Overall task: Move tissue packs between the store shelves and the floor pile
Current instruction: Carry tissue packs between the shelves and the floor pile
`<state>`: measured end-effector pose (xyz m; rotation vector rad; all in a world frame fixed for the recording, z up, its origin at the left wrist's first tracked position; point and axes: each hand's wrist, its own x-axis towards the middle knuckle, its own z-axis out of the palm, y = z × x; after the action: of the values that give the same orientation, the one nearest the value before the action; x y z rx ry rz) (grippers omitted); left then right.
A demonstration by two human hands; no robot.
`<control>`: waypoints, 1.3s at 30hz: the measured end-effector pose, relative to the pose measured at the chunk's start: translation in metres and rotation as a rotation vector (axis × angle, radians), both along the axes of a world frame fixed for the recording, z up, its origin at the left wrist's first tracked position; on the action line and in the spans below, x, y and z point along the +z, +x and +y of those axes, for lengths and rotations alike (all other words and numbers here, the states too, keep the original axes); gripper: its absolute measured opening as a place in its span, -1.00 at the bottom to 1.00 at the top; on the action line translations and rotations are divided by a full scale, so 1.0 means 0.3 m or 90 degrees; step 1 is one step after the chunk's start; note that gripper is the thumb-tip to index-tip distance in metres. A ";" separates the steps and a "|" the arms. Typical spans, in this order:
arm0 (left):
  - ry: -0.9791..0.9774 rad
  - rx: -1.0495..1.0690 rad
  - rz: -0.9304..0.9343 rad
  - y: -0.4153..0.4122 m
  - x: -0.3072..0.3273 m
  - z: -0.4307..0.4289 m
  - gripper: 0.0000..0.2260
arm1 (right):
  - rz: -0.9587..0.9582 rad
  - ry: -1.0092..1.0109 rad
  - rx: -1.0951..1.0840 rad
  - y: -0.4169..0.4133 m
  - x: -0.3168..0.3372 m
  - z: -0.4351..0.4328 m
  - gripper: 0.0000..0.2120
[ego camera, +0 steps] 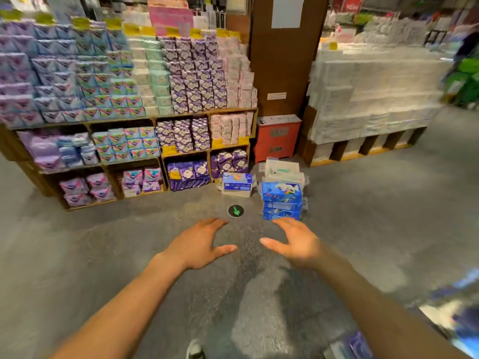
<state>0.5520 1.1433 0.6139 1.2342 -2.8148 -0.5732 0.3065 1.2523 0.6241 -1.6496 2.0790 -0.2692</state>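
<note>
A: Which step is in hand here?

B: The reach, by my reading. The left hand and the right hand are both stretched out over the grey speckled floor, palms down, fingers spread and nearly straight, thumbs turned toward each other. Neither has hold of anything.

A: And the packs?

B: The stack of blue plastic-wrapped tissue packs stands on the floor just beyond the right hand's fingertips, near but apart from them, with a pale clear-wrapped pack lying on top. A single blue-and-white pack sits to its left, near the foot of the wooden store shelves, whose compartments hold purple and teal packs.

A: So floor to shelf?

B: Likely, though empty hands could suit either direction. The next move calls for both hands to go forward and right, past the round black sticker with a green arrow, and close on the stack's upper packs from both sides — the pile looks a little uneven, so a two-sided squeeze seems safer than a one-handed pull.
</note>
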 end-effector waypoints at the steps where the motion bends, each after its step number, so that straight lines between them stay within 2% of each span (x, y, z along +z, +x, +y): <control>1: 0.004 0.005 -0.001 -0.011 -0.027 -0.105 -0.26 | -0.005 0.001 -0.006 -0.010 -0.022 -0.110 -0.05; 5: -0.016 -0.002 0.003 -0.083 -0.094 -0.553 -0.27 | 0.004 -0.028 -0.016 -0.046 -0.088 -0.549 -0.17; 8: -0.012 -0.027 -0.002 -0.169 -0.066 -0.872 -0.28 | -0.028 -0.019 -0.043 -0.104 -0.080 -0.833 -0.26; 11: -0.009 -0.076 -0.026 -0.285 -0.027 -1.166 -0.28 | -0.052 -0.016 -0.070 -0.189 -0.064 -1.075 -0.27; 15: -0.005 -0.118 -0.035 -0.470 -0.005 -1.492 -0.27 | -0.090 0.011 -0.119 -0.335 -0.079 -1.344 -0.23; 18: 0.012 -0.148 -0.046 -0.623 -0.036 -1.703 -0.28 | -0.100 -0.004 -0.145 -0.468 -0.112 -1.539 0.01; 19: 0.018 -0.151 -0.052 -0.676 -0.056 -1.773 -0.28 | -0.103 -0.009 -0.149 -0.519 -0.132 -1.607 -0.01; 21: 0.030 -0.149 -0.062 -0.780 -0.100 -1.918 -0.27 | -0.105 -0.008 -0.150 -0.623 -0.167 -1.752 -0.27; 23: 0.032 -0.131 -0.067 -0.875 -0.135 -2.066 -0.20 | -0.117 -0.003 -0.125 -0.728 -0.195 -1.914 -0.36; 26: 0.046 -0.092 -0.065 -0.996 -0.151 -2.287 -0.05 | -0.118 0.003 -0.100 -0.884 -0.205 -2.180 -0.38; 30: 0.072 -0.048 -0.079 -1.106 -0.171 -2.570 -0.26 | -0.077 0.051 -0.063 -1.044 -0.210 -2.492 -0.33; 35: 0.111 -0.019 -0.072 -1.196 -0.244 -2.867 -0.19 | -0.070 0.073 -0.050 -1.171 -0.273 -2.814 -0.39; 39: 0.152 -0.048 -0.077 -1.273 -0.354 -3.078 -0.28 | -0.111 0.095 -0.087 -1.229 -0.385 -3.047 -0.44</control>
<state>0.1699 0.2198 0.5078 1.2394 -2.9736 -0.8920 -0.0622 0.3381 0.5085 -1.3514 2.0294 -0.2846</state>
